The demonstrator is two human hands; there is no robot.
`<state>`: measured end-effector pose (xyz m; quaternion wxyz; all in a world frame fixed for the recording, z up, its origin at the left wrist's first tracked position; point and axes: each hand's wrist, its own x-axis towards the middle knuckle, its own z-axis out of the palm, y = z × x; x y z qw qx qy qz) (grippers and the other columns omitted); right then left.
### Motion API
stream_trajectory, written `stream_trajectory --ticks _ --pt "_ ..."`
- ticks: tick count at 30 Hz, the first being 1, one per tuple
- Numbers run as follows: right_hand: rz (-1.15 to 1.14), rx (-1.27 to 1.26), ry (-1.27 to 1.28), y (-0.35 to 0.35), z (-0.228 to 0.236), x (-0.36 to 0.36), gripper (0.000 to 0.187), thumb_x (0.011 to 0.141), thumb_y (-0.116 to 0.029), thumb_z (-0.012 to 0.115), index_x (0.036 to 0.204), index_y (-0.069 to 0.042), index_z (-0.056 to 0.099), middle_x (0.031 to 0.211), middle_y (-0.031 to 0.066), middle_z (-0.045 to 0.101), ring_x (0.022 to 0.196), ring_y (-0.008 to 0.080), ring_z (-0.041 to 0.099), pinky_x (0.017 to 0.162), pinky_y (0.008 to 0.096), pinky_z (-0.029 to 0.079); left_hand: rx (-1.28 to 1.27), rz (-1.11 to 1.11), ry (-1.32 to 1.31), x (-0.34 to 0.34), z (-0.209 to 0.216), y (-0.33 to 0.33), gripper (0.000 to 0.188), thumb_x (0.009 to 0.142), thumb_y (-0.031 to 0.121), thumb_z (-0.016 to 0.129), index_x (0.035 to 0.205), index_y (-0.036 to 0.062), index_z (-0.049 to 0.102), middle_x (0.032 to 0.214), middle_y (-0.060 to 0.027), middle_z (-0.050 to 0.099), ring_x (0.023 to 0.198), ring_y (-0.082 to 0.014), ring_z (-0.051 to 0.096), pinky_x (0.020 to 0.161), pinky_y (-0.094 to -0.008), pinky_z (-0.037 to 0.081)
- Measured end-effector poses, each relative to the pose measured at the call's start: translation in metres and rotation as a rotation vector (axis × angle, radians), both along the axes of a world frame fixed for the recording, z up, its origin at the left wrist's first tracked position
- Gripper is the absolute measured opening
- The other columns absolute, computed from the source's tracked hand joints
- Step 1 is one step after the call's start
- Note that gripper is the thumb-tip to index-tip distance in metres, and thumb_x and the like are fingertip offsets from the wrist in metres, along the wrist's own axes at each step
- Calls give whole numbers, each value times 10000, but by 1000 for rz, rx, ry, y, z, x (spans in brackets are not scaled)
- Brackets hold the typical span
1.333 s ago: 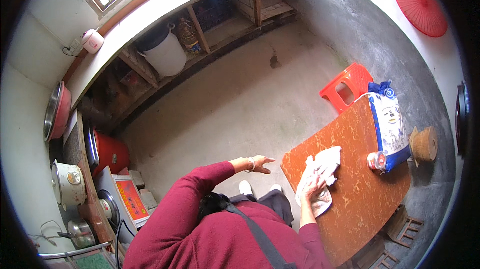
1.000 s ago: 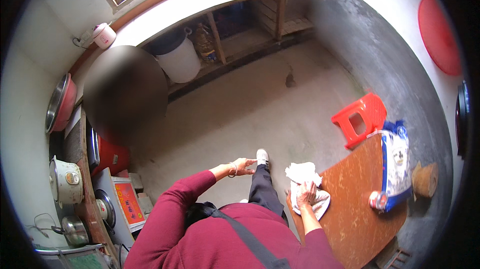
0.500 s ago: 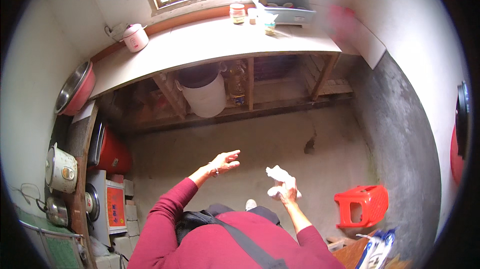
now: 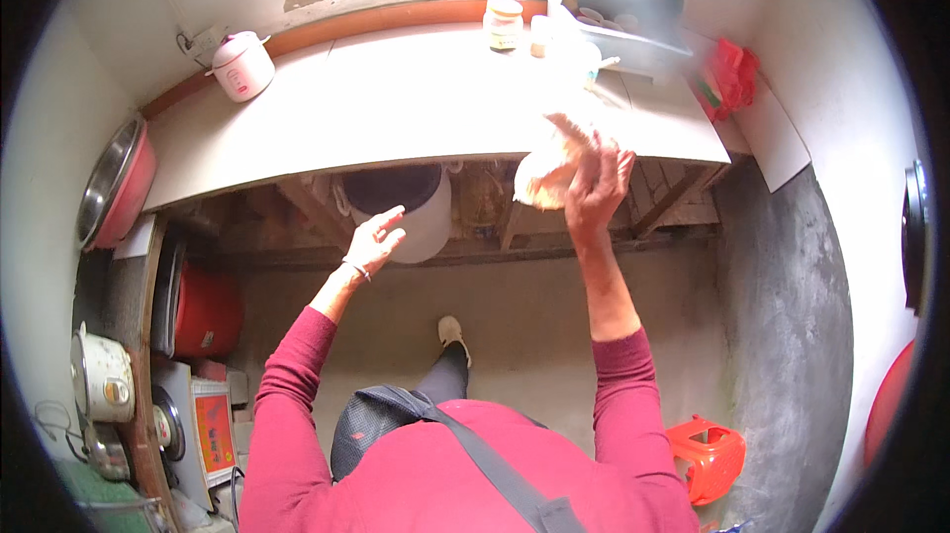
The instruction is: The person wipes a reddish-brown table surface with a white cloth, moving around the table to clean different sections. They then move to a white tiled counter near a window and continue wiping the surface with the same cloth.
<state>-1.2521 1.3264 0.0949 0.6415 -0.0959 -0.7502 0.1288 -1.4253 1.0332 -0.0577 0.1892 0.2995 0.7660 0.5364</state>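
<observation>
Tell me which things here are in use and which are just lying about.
In use:
- cloth, in the right hand
- pale countertop, likely, as the cloth is at its front edge

Just lying about:
- pink lidded pot
- lidded jar
- white bucket
- red stool

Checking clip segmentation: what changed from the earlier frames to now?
The right hand lifted the white cloth off the brown table and carried it toward the counter with a left turn. The left hand, open and empty, moved forward. Unchanged: pink pot on the counter.
</observation>
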Motion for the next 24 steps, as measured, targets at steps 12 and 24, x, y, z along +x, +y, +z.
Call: stream_trajectory --ticks 12,24 --pt "-407 -131 -848 169 -166 -223 319 849 -299 512 1075 -100 617 1147 183 545 1096 356 460 917 496 371 -908 -10 799 -259 -59 84 572 913 392 478 1408 132 360 1317 -225 462 1239 -412 384 1004 -564 285" --pt "402 83 -681 101 -177 -344 206 802 -172 580 985 -94 634 1057 90 591 945 300 544 843 409 429 -666 246 668 -254 -29 107 571 914 434 442 1412 165 368 1495 -143 248 1405 -283 170 1126 -517 65"
